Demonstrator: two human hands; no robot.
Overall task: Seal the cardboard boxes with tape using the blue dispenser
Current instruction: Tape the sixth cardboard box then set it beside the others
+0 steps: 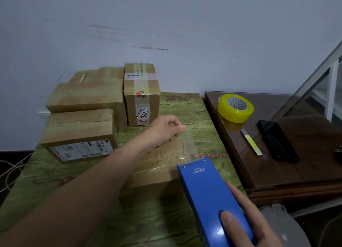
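Head view, and your right hand runs off the bottom edge, so you only get the thumb flat on top of the blue dispenser and the fingers wrapped round its far side, gripping it. The roll inside it is hidden by the blue shell. Your left hand is out ahead, fingers curled, pinching the far end of the clear tape. That strip is hard to pick out against the green table, but it stretches from your left fingertips back to the dispenser's mouth. Between your two hands lies the cardboard box, flaps down, its left part covered by your forearm and its contents out of sight. To the left of your left hand sit two stacked boxes, and just beyond it stands a tall box. All of them are closed and taped. Off to the right of both hands you have a yellow tape roll and a dark phone on the brown side table.
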